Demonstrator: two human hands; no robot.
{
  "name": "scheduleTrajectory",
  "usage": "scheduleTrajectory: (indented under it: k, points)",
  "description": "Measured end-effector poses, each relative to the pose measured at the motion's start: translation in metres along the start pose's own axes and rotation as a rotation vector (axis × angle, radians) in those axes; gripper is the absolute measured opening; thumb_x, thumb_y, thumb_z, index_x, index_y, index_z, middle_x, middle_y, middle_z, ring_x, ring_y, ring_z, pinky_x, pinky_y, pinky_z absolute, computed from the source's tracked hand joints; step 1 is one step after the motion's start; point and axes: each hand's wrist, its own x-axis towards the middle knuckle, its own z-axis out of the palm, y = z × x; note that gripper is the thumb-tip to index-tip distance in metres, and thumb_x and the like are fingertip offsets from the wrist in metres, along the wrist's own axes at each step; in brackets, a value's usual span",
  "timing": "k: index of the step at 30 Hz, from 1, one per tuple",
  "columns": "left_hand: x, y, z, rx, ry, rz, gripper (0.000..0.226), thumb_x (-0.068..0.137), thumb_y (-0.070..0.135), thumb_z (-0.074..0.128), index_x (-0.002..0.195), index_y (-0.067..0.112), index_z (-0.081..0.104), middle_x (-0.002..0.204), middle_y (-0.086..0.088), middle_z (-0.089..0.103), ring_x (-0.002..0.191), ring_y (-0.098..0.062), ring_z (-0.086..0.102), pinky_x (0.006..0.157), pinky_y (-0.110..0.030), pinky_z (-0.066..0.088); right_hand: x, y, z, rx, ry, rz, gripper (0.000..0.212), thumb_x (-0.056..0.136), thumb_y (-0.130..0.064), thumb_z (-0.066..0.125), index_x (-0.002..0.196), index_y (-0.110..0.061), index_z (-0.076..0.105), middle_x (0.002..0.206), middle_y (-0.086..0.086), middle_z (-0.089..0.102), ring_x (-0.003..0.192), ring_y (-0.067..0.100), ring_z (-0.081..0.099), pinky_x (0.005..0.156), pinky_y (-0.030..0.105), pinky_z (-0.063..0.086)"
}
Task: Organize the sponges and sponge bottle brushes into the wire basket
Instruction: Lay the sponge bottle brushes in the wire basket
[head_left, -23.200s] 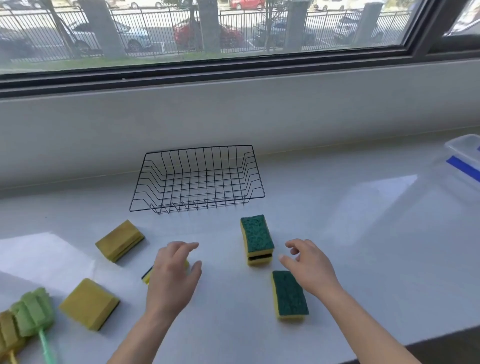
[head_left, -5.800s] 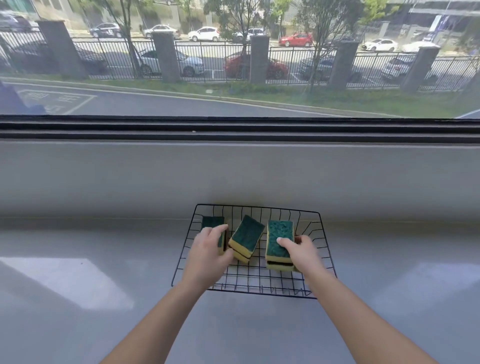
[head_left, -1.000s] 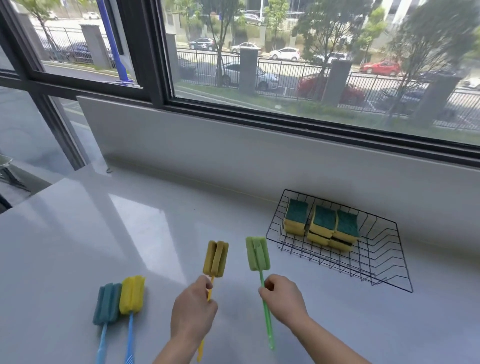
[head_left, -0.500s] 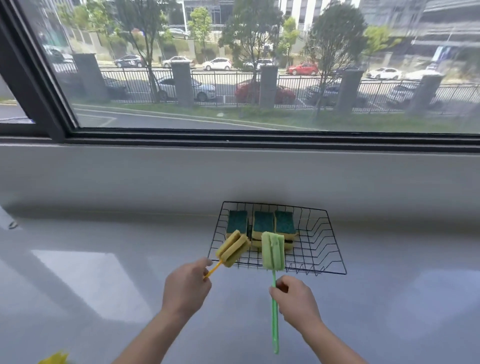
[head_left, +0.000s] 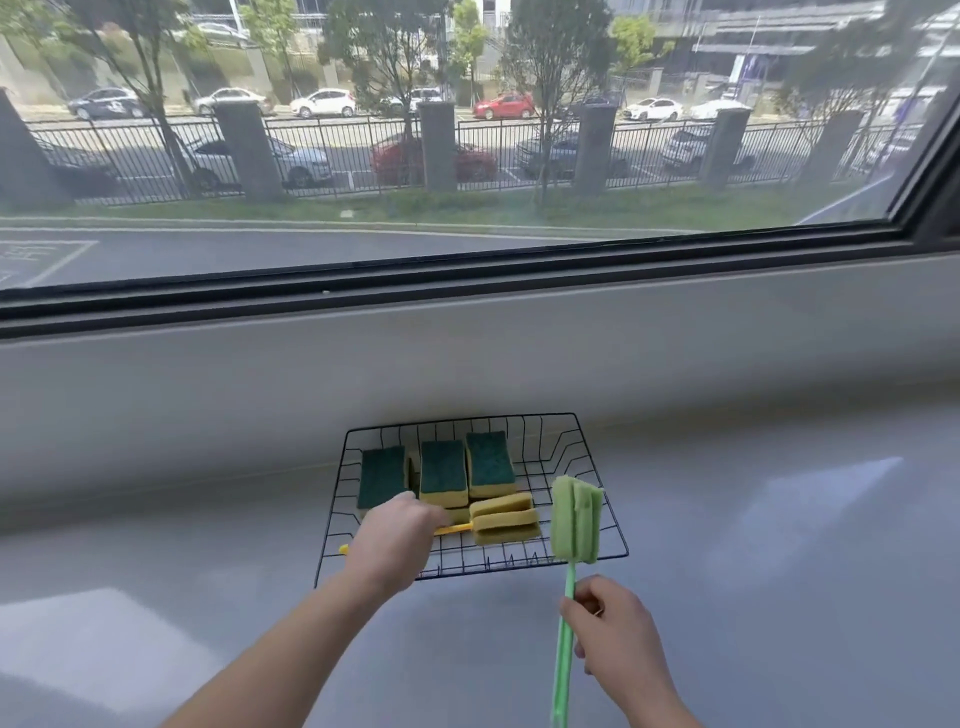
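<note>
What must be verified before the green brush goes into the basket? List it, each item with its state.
1. Sponges stowed in the wire basket: ok, at the back.
2. Yellow brush head lying inside: ok, in front of the sponges.
3. Its handle fully inside the rim: cannot tell, the left hand covers most of it.
4. Left hand off the yellow brush: not ok, it grips the handle.
5. Green brush secure: ok, the right hand holds its handle.
6. Room for it: ok, bare wire on the basket's right side.
</note>
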Motion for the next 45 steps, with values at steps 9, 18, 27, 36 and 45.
scheduleTrajectory:
  k: [9,18,27,36,45]
  points:
    - [0.027,-0.001,0.040,0.030,-0.114,0.049,0.030,0.074,-0.008,0.056,0.081,0.020,0.066,0.072,0.001,0.060,0.073,-0.021,0.044,0.054,-0.032,0.043,0.017,0.007,0.002,0.051,0.013,0.054,0.014,0.085,-0.018,0.069,0.071,-0.021,0.067,0.059,-0.004,0.062,0.051,0.013,0.059,0.057,0.036,0.054]
    - [0.048,-0.005,0.052,0.079,-0.161,0.062,0.025,0.082,-0.001,0.059,0.083,0.022,0.067,0.077,0.003,0.064,0.076,-0.020,0.050,0.055,-0.031,0.045,0.024,0.010,0.003,0.058,0.026,0.074,0.014,0.086,-0.021,0.071,0.072,-0.021,0.069,0.062,-0.004,0.066,0.051,0.014,0.062,0.060,0.042,0.059]
    - [0.040,-0.008,0.050,0.019,-0.115,-0.025,0.022,0.083,0.003,0.054,0.088,0.021,0.067,0.082,0.002,0.063,0.080,-0.022,0.056,0.057,-0.033,0.050,0.025,0.012,0.005,0.127,0.016,0.051,0.014,0.086,-0.017,0.071,0.072,-0.018,0.069,0.059,-0.005,0.062,0.050,0.013,0.059,0.048,0.032,0.053]
    - [-0.006,0.016,0.001,-0.362,0.045,-0.082,0.020,0.095,0.032,0.054,0.107,0.028,0.070,0.096,0.013,0.067,0.087,-0.009,0.059,0.074,-0.029,0.052,0.024,-0.012,0.019,0.418,0.021,0.091,0.014,0.091,-0.010,0.068,0.078,-0.005,0.070,0.060,0.006,0.061,0.053,0.018,0.059,0.053,0.033,0.057]
    - [-0.038,0.052,-0.022,-0.311,0.021,0.051,0.025,0.091,0.051,0.055,0.109,0.036,0.064,0.088,0.012,0.060,0.081,-0.008,0.052,0.067,-0.033,0.049,0.021,-0.063,0.049,0.675,0.026,0.108,0.013,0.093,-0.011,0.068,0.086,0.000,0.071,0.076,0.019,0.075,0.064,0.026,0.070,0.063,0.035,0.061]
